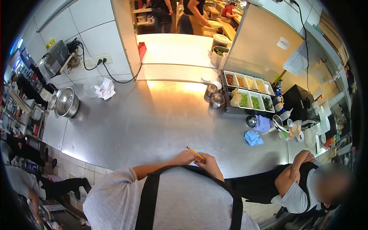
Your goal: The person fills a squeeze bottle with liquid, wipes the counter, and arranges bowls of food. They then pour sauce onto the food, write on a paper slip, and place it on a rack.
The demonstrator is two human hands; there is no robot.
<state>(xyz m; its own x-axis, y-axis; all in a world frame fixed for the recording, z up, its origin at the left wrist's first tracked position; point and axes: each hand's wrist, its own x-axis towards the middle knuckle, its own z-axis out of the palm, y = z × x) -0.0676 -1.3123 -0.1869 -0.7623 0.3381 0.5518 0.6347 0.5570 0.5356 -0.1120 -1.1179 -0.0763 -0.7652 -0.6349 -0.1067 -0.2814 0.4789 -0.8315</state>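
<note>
At the near edge of the steel counter [153, 126], my right hand [210, 163] is closed around a yellow pencil [195, 153]. The pencil slants up and to the left, with a dark end pointing away from me. My left hand [184, 157] is close beside it, fingers curled. A small white piece, perhaps paper, [193, 164] shows between the two hands. My chest and apron strap hide most of it, so I cannot make out what the left hand grips.
Topping trays [251, 99] stand at the right rear, near metal-lidded jars [217, 100]. Blue cloths [253, 138] lie in front. Metal bowls [67, 102] and crumpled white paper [105, 89] sit at left. A person with folded arms [301, 163] stands at my right. Others stand beyond the pass-through.
</note>
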